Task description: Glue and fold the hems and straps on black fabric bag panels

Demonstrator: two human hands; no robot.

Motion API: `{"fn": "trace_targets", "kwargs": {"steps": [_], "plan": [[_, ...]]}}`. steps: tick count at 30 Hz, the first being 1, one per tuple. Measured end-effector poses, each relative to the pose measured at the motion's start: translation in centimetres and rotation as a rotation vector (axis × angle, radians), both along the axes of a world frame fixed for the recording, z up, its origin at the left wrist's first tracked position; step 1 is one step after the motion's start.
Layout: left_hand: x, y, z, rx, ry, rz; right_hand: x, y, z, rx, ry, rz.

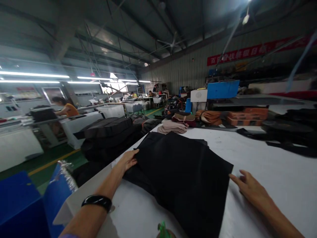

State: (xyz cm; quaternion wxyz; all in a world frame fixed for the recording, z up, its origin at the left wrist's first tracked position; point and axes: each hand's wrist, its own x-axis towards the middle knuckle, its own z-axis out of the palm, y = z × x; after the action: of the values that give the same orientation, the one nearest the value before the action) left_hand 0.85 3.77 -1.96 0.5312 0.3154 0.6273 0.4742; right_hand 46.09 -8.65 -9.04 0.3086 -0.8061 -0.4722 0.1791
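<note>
Black fabric pieces (183, 172) lie overlapping on the white tabletop (267, 165), their lower part reaching the bottom of the view. At the upper left corner of the fabric, my left hand (129, 159) pinches the edge between thumb and fingers; a black bangle (97, 201) is on that forearm. My right hand (247, 185) is beside the right corner, its index fingertip at the fabric's edge and its other fingers apart. Nothing shows within the right hand's grasp.
Folded tan cloth (173, 127) and brown bundles (209, 117) sit along the table's far edge. Dark stacks (106, 129) stand left of the table, blue bins (19, 205) at lower left. A person in orange (70, 109) is at a far-left table.
</note>
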Motion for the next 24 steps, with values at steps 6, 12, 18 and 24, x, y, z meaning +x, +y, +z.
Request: {"fn": "trace_targets", "kwargs": {"steps": [6,12,18,24], "plan": [[1.0,1.6,-0.6,0.015,0.248,-0.036,0.5,2.5,-1.0,-0.119,0.468,-0.028],[1.4,1.2,-0.9,0.157,0.373,-0.085,-0.3,4.7,-1.4,-0.136,0.266,0.138],[1.4,0.7,-0.5,0.373,0.495,-0.076,2.6,7.3,-2.8,-0.022,-0.089,0.084],[2.0,-0.1,0.5,0.559,0.553,-0.04,5.1,9.7,-3.9,-0.012,-0.259,0.156]]}}
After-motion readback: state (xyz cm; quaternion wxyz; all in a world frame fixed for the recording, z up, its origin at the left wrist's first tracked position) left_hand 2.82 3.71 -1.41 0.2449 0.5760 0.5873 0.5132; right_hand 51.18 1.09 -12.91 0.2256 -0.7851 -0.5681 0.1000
